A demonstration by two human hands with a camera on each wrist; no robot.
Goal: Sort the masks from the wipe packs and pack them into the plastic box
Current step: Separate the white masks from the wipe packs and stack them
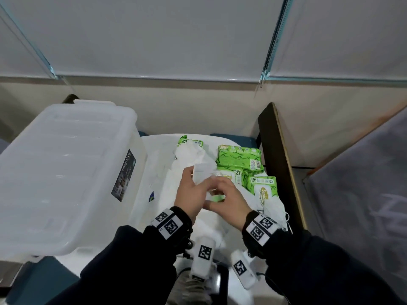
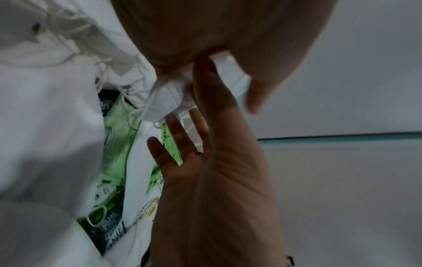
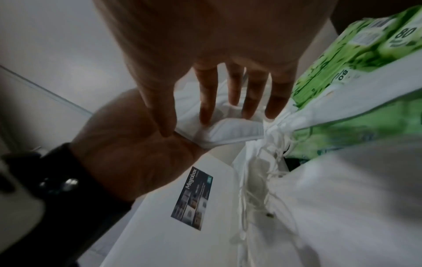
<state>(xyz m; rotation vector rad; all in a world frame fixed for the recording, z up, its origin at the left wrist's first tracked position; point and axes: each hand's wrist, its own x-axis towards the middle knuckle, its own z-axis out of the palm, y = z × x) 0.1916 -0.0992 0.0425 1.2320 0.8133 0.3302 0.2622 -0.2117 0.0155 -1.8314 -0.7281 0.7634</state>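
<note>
A folded white mask (image 1: 200, 175) is up between my two hands, above a loose pile of white masks (image 1: 191, 153) with ear loops. My left hand (image 1: 189, 192) pinches the mask (image 2: 164, 103) between thumb and fingers. My right hand (image 1: 229, 201) lies against it, its straight fingers (image 3: 251, 94) touching the mask (image 3: 233, 130). Green wipe packs (image 1: 240, 158) lie at the right of the pile, close behind my right hand (image 3: 365, 45). The translucent plastic box (image 1: 66, 172) stands to the left, with what looks like a lid on top.
A dark wooden board (image 1: 279, 161) stands on edge along the right of the wipe packs. The wall runs close behind. A blue surface (image 1: 39, 280) shows under the box's near corner. The box's labelled side (image 3: 191, 198) faces the mask pile.
</note>
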